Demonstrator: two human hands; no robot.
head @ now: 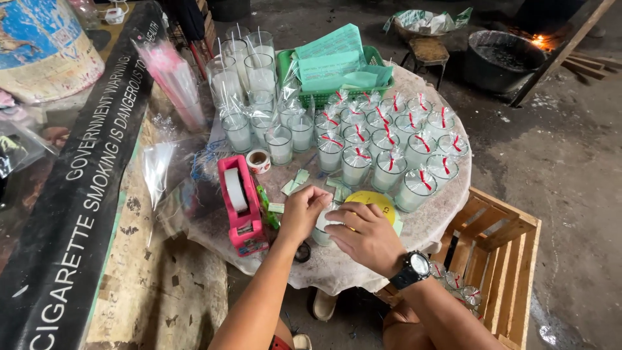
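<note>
I have both hands on one glass candle (322,227) at the near edge of the round tabletop (337,266). My left hand (302,214) closes on it from nine o'clock, fingers curled over its top, and my right hand (366,234) presses in from three o'clock with the fingers laid across the rim, so only a sliver of white wax shows between them; both hands are clamped on that candle. My right wrist carries a black wristwatch (413,268). Just past my right fingers, at one o'clock, lies a yellow round lid (376,199), touching or nearly touching the candle; I cannot tell which. At nine o'clock from my left hand stands a pink tape dispenser (240,206), near but apart, and a small roll of tape (258,161) sits beyond it at eleven o'clock. Small green paper slips (299,179) lie scattered at twelve o'clock. Further off at twelve to one o'clock stand the wrapped candles with red ties (389,139), and at eleven o'clock the unwrapped candles (259,97). A green basket of papers (372,58) sits at the far rim. A wooden crate (502,253) stands on the floor at four o'clock.
</note>
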